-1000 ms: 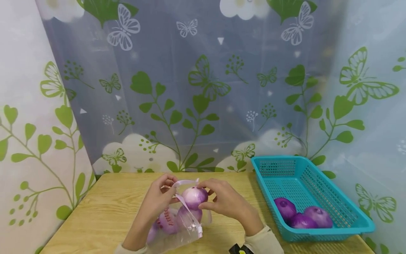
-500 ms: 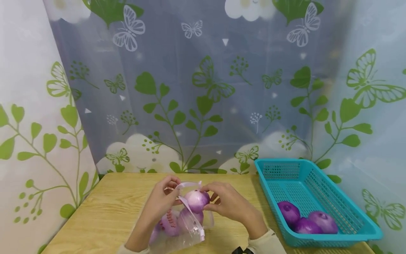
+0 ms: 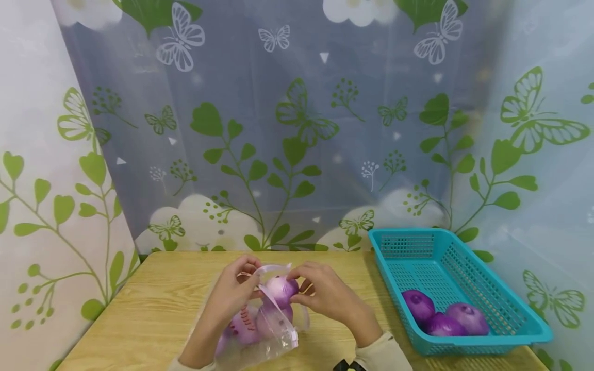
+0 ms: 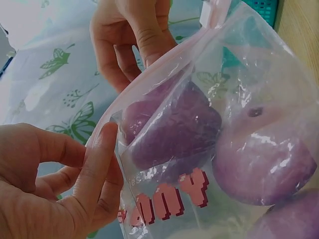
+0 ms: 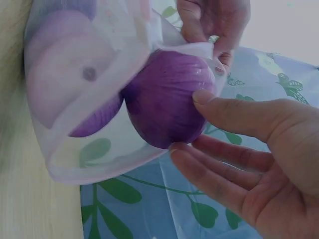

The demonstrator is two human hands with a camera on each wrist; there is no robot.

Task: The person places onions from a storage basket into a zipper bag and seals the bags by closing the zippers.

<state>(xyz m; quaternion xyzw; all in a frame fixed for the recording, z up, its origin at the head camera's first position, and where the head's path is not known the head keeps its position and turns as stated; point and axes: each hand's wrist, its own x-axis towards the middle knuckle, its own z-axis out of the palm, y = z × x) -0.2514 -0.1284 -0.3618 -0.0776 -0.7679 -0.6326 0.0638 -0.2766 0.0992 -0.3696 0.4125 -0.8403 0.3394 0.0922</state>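
Observation:
A clear zip bag (image 3: 274, 348) with pink edging and red lettering stands on the table, its mouth gaping towards the right. My left hand (image 3: 235, 282) pinches the bag's rim between thumb and fingers, as the left wrist view shows (image 4: 75, 174). At the mouth, my right hand (image 3: 327, 291) holds a purple onion (image 5: 169, 99), thumb on one side and fingertips on the other. This onion lies partly inside the opening. Several more onions fill the bag below it, one of them pale purple through the plastic (image 4: 264, 154).
On the right of the wooden table (image 3: 158, 288) stands a turquoise perforated basket (image 3: 417, 273). Three purple onions lie in its near end, one by the left wall (image 3: 417, 306). A patterned curtain (image 3: 260, 129) hangs behind and at both sides.
The held onion has shifted slightly left and down into the bag's mouth, with my right hand following. My left hand keeps its grip on the rim. The head view sways a little.

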